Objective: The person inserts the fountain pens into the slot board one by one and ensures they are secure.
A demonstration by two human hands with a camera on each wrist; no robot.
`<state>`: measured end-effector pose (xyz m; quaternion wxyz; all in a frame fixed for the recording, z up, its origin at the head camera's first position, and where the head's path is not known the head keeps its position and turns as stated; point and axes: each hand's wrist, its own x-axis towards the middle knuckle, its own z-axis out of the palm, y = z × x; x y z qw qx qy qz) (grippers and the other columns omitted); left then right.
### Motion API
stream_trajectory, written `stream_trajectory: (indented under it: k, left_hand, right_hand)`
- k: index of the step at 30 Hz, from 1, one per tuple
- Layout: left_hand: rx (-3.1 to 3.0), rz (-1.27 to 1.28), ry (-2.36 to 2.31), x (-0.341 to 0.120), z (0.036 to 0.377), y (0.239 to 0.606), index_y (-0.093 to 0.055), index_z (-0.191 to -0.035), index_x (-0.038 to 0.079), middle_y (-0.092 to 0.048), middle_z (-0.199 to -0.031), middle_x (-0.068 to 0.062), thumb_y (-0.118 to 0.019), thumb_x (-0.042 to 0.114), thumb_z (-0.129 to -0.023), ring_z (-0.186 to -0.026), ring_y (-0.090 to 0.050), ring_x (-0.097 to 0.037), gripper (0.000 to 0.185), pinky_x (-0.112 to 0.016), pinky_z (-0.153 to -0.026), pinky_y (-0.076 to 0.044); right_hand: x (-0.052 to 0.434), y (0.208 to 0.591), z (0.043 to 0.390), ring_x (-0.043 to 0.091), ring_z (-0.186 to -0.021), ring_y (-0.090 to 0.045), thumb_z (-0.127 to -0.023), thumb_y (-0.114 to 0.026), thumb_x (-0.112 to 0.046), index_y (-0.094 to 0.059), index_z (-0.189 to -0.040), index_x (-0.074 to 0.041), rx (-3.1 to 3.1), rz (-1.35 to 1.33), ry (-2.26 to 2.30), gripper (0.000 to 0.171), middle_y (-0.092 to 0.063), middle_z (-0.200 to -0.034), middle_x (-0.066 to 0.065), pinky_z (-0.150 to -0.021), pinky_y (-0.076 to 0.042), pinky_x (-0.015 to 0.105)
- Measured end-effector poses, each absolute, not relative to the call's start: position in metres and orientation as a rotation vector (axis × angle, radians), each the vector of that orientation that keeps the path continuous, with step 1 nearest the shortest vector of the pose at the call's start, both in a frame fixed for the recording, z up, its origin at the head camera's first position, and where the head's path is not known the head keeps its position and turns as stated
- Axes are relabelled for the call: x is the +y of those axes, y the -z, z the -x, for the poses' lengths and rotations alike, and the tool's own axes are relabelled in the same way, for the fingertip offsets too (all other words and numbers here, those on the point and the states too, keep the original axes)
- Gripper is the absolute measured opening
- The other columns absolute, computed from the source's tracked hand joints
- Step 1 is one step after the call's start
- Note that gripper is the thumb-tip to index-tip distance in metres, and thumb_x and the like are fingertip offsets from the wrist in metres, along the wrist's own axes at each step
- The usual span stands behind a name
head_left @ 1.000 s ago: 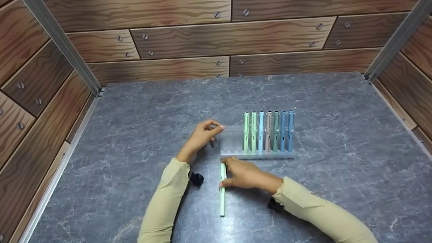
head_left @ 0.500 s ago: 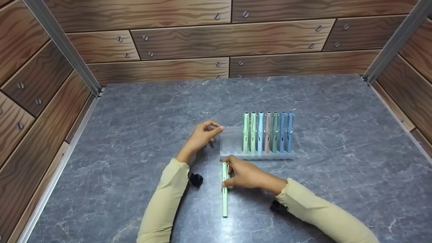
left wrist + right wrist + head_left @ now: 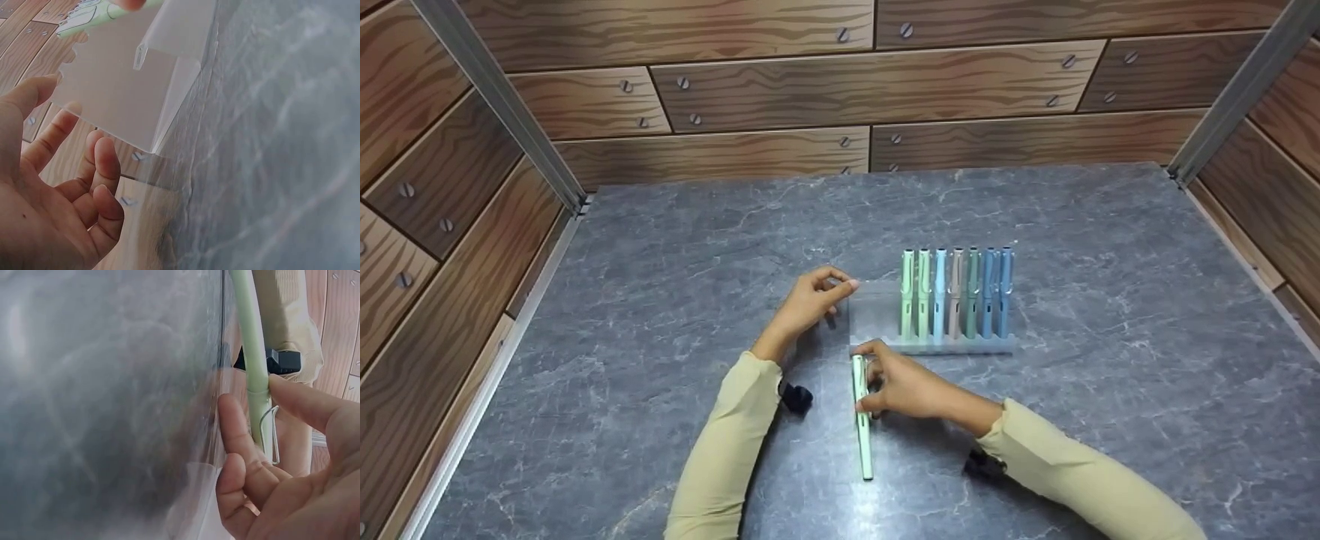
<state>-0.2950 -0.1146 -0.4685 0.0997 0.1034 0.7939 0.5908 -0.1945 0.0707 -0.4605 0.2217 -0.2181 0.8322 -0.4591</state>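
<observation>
Since a moment ago, the green pen (image 3: 861, 416) has tipped a little, so its low end now sits more to the right, and the right hand (image 3: 906, 386) has slid up nearer the stand (image 3: 877, 319). The left hand (image 3: 810, 300) has not moved.

The right hand pinches the pen near its top end, thumb on one side and fingers (image 3: 239, 439) on the other, close to the metal clip (image 3: 270, 433). The pen lies just below the middle of the frame, pointing up toward the stand's front edge. I cannot tell if it is lifted off the grey surface (image 3: 660, 262).

The left hand holds the top left corner of the clear stand with its fingertips. In the left wrist view the fingers (image 3: 104, 169) curl beside the stand's frosted wall.

Seven pens (image 3: 954, 292) stand up in a row in the right part of the stand, green, blue and one pale pink. The left part of the stand has open slots.

Brown wood-look walls (image 3: 810, 90) go round the surface at the top and sides of the frame.
</observation>
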Motion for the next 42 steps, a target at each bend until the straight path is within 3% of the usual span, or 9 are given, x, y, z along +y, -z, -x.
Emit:
stream_trajectory:
  k: [5, 11, 18, 28, 42]
  left_hand:
    - [2.357, -0.297, -1.731, -0.115, 0.295, 0.469, -0.067, -0.104, 0.014, -0.058, -0.077, -0.01, -0.066, 0.035, -0.092, -0.061, -0.056, -0.02, 0.024, -0.034, -0.061, -0.051]
    - [2.36, -0.305, -1.74, -0.114, 0.295, 0.468, -0.067, -0.104, 0.014, -0.057, -0.076, -0.011, -0.066, 0.035, -0.091, -0.058, -0.056, -0.02, 0.024, -0.035, -0.06, -0.051]
    - [2.343, -0.318, -1.756, -0.115, 0.295, 0.469, -0.067, -0.104, 0.014, -0.058, -0.078, -0.014, -0.066, 0.034, -0.092, -0.059, -0.055, -0.021, 0.024, -0.036, -0.058, -0.052]
    - [2.359, -0.307, -1.728, -0.115, 0.296, 0.469, -0.067, -0.105, 0.012, -0.059, -0.08, -0.012, -0.066, 0.034, -0.092, -0.063, -0.054, -0.019, 0.025, -0.032, -0.059, -0.048]
    - [2.37, -0.287, -1.725, -0.115, 0.297, 0.468, -0.067, -0.104, 0.013, -0.061, -0.079, -0.012, -0.067, 0.035, -0.09, -0.062, -0.055, -0.019, 0.026, -0.032, -0.061, -0.05]
  right_hand:
    - [0.072, 0.458, 0.194, 0.015, -0.057, -0.061, -0.078, -0.076, -0.003, -0.036, -0.136, 0.001, 2.238, 0.577, 1.343, 0.071, -0.06, -0.081, 0.005, -0.055, -0.051, 0.03]
    - [0.078, 0.452, 0.197, 0.012, -0.056, -0.055, -0.079, -0.077, -0.006, -0.036, -0.139, -0.001, 2.295, 0.597, 1.329, 0.072, -0.058, -0.089, 0.009, -0.055, -0.05, 0.027]
    - [0.089, 0.441, 0.203, 0.015, -0.071, -0.056, -0.078, -0.078, -0.007, -0.037, -0.14, 0.001, 2.394, 0.589, 1.331, 0.075, -0.058, -0.094, 0.012, -0.063, -0.05, 0.025]
    - [0.101, 0.419, 0.213, 0.017, -0.075, -0.06, -0.079, -0.077, -0.006, -0.035, -0.144, -0.011, 2.463, 0.499, 1.402, 0.078, -0.058, -0.1, 0.012, -0.067, -0.054, 0.03]
    - [0.104, 0.415, 0.218, 0.019, -0.073, -0.057, -0.083, -0.075, -0.008, -0.035, -0.145, -0.013, 2.737, 0.576, 1.383, 0.074, -0.059, -0.105, 0.013, -0.061, -0.048, 0.029]
